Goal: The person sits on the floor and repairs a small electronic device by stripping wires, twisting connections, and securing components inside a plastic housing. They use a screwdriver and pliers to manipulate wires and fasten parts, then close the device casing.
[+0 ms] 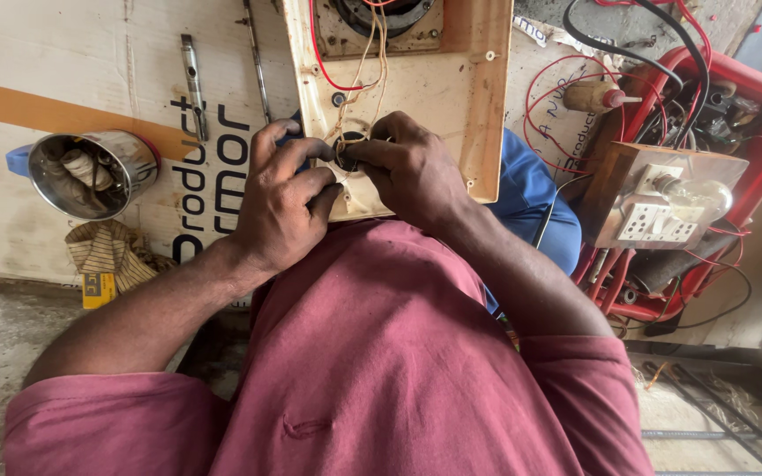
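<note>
Hands (pixel 284 198) (pixel 412 167) on cream appliance base (pixel 460 106), flattened cardboard box (pixel 63 97), orange stripe

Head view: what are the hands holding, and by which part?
Both the left hand and right hand pinch a small dark round part at the cream housing; the exact grip is hidden.

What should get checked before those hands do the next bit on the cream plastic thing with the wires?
1. Both hands on the part: ok. The left hand and right hand pinch at the round black fitting.
2. Cream housing steady: cannot tell; its lower edge is hidden.
3. Thin wires free of the fingers: not ok, they run right into the grip.
4. Spanner in reach: ok, on the cardboard.
5. Switch board with bulb: bulb looks unlit; whether it is plugged in, cannot tell.
</note>
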